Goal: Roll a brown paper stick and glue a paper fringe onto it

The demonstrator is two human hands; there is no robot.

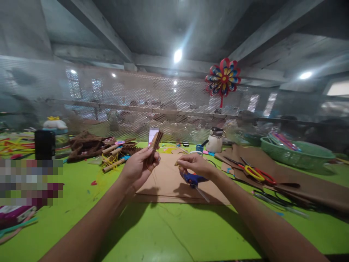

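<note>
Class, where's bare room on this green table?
Bare green table lies between the left forearm and right forearm, nearer than the cardboard, though a thin thread crosses it. Another patch lies between left forearm and purple object. Crowded: back left, and right with scissors, brown sheet and basket.

Green bench (136, 233), cluttered. Cardboard (169, 163) mid-bench. From it: brown tubes (111, 165) at ten o'clock, jug (215, 143) at one, basket (302, 155) at two, brown sheet (308, 187) at three, loose thread (178, 236) at six.
</note>
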